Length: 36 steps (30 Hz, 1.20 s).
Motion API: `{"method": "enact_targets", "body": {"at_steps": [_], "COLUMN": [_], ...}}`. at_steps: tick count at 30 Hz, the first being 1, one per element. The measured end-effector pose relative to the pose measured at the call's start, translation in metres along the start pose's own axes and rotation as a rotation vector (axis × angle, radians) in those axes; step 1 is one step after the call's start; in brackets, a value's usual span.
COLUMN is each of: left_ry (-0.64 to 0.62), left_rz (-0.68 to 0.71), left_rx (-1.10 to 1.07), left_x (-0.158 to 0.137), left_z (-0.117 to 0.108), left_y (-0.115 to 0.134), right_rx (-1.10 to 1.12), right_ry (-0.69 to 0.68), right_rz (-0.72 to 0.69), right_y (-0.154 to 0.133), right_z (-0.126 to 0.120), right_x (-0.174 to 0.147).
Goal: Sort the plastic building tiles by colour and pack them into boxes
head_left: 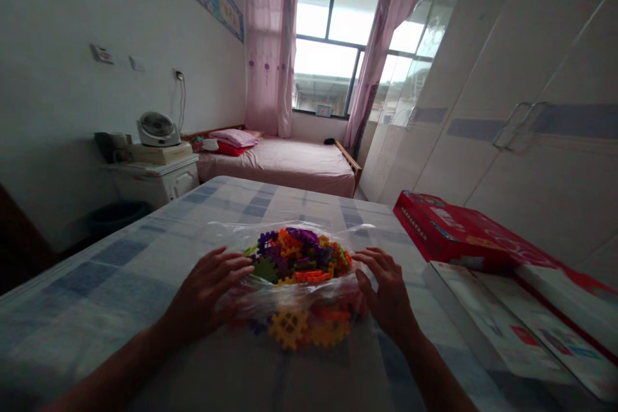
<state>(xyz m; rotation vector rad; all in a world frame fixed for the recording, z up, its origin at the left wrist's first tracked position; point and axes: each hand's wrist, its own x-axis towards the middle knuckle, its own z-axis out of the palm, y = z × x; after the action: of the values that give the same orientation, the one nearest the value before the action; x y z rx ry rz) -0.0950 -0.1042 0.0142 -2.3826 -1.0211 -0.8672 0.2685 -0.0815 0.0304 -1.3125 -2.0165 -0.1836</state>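
A clear plastic bag (270,299) lies on the checked cloth in front of me, its mouth spread wide. Inside it is a heap of colourful plastic gear pieces (290,251) in purple, orange, yellow and green. A yellow gear (288,327) shows through the near side of the film. At the bag's left edge rests my left hand (212,283), fingers stretched out toward the pieces. My right hand (383,286) is at the right edge, fingers apart and touching the film. Neither hand appears to grasp a piece.
A red box (449,225) and an opened white box part (512,322) lie at the table's right side. Beyond the table (159,225) stand a bed (294,161) and a white cabinet (181,183) with a small fan (158,127). Wardrobes line the right wall.
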Motion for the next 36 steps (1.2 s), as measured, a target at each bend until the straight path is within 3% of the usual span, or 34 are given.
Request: {"method": "enact_targets", "body": {"at_steps": [3,8,12,14,17,20,23,31,36], "left_ry": [-0.072,-0.054,-0.152,-0.131,-0.097,-0.223,-0.356,-0.376,-0.194], "left_rz": [0.086,0.061,0.125,0.047,-0.188,-0.384,-0.484,-0.673,-0.828], "left_rx": [-0.054,-0.108,-0.195,-0.18,-0.073,0.007,-0.006,-0.224,-0.622], "left_x": [0.002,0.004,0.005,0.01,0.026,0.044,0.054,0.051,0.055], "left_z": [-0.006,-0.018,-0.023,-0.022,-0.015,-0.008,-0.004,-0.01,-0.014], "left_y": [0.008,0.019,0.025,0.026,0.029,0.033,0.035,0.031,0.026], "right_rx": [-0.007,-0.01,-0.012,-0.011,-0.032,-0.088,-0.101,0.075,0.29], "right_ry": [-0.083,-0.254,-0.301,-0.249,-0.162,-0.163,-0.158,0.043,0.183], "right_rz": [-0.068,-0.067,-0.024,0.032,0.088,0.134,0.197,0.377,0.472], "right_y": [-0.007,-0.014,-0.015,-0.015,-0.017,-0.023,-0.025,-0.007,-0.015], "right_z": [-0.01,-0.023,-0.026,-0.023,-0.014,-0.002,0.01,0.019,0.007], "right_x": [-0.005,-0.013,-0.01,-0.002,0.013,0.024,0.027,0.02,0.028]}}
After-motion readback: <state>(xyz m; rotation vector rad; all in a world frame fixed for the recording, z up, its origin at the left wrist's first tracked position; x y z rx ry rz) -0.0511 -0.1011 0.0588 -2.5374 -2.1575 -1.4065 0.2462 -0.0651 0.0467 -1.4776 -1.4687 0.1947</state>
